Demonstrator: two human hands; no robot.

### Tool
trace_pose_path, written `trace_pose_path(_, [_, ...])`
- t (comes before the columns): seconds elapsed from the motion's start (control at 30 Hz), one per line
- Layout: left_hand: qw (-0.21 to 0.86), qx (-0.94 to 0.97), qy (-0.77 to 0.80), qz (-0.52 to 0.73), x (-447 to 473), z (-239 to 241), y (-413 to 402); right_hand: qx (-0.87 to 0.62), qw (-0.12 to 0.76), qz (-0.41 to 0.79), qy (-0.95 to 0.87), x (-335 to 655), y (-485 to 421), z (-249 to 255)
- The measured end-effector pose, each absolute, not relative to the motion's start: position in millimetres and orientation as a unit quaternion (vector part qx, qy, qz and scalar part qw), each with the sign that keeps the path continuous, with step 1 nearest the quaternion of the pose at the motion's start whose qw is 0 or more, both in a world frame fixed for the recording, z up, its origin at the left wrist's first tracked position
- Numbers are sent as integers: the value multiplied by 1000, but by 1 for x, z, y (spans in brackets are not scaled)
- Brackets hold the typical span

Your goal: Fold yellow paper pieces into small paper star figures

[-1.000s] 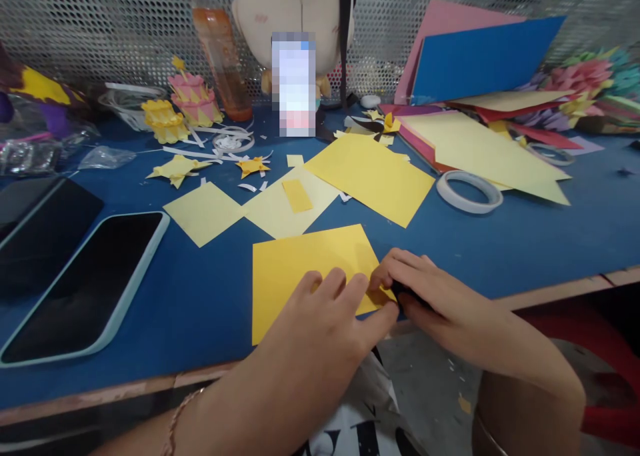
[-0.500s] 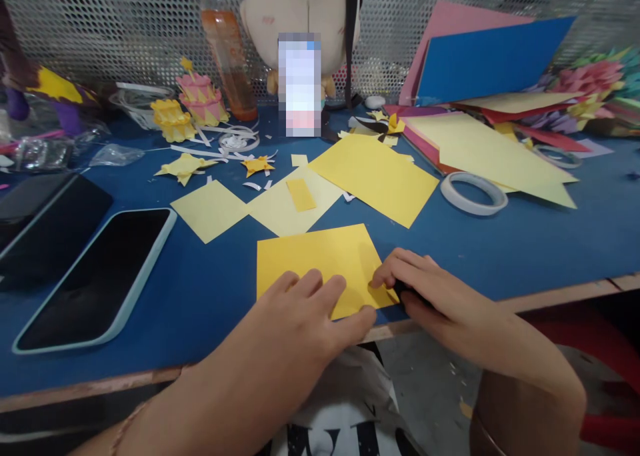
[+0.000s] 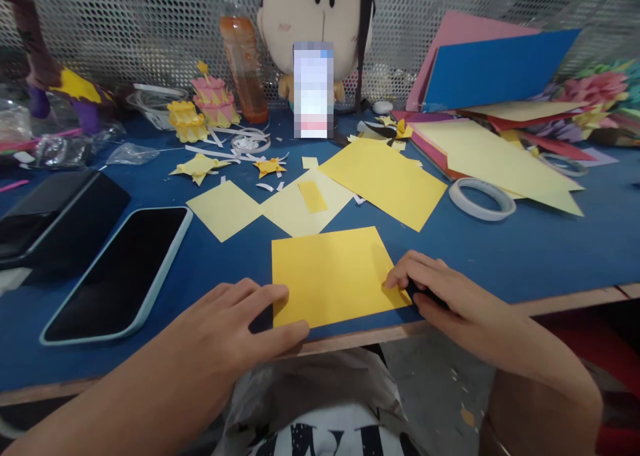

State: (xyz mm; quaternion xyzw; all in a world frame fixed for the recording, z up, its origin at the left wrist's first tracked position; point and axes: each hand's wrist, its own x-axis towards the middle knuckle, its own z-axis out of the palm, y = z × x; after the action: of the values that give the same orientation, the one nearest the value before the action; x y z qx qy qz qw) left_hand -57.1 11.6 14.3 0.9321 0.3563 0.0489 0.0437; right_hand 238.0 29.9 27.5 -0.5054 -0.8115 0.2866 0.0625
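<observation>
A yellow paper sheet [image 3: 330, 273] lies flat at the near edge of the blue table [image 3: 525, 249]. My left hand [image 3: 225, 329] rests at the sheet's near left corner, fingers stretched out, thumb along the lower edge. My right hand [image 3: 435, 289] sits on the sheet's right corner, fingers curled round a small dark object that I cannot make out. Its fingertips press the paper's edge.
A phone in a pale blue case [image 3: 120, 273] and a black box [image 3: 55, 216] lie to the left. Pale yellow squares [image 3: 225, 209], another yellow sheet [image 3: 385, 179], a tape roll [image 3: 481, 198], paper crafts [image 3: 200, 109], an orange bottle [image 3: 245, 63], a plush doll [image 3: 320, 16] and coloured card stacks [image 3: 500, 69] fill the back.
My left hand has slid left across the yellow sheet, from its middle to its near left corner. The right hand has stayed on the right corner. The view shifted slightly left.
</observation>
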Motion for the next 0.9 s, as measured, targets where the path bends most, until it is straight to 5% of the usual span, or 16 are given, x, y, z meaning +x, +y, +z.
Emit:
trace_pose_path(0.2, [86, 922, 374, 54, -75, 11, 10, -521, 90, 276, -803, 237, 29, 26])
trace_pose_path(0.43, [118, 912, 381, 96, -77, 11, 9, -573, 229, 213, -757, 225, 12, 16])
trace_pose_path(0.73, [140, 899, 400, 109, -77, 10, 8, -580, 288, 282, -708, 206, -7, 21])
trace_pose_path(0.9, [157, 893, 407, 110, -75, 11, 8, -585, 389, 298, -646, 205, -2, 15])
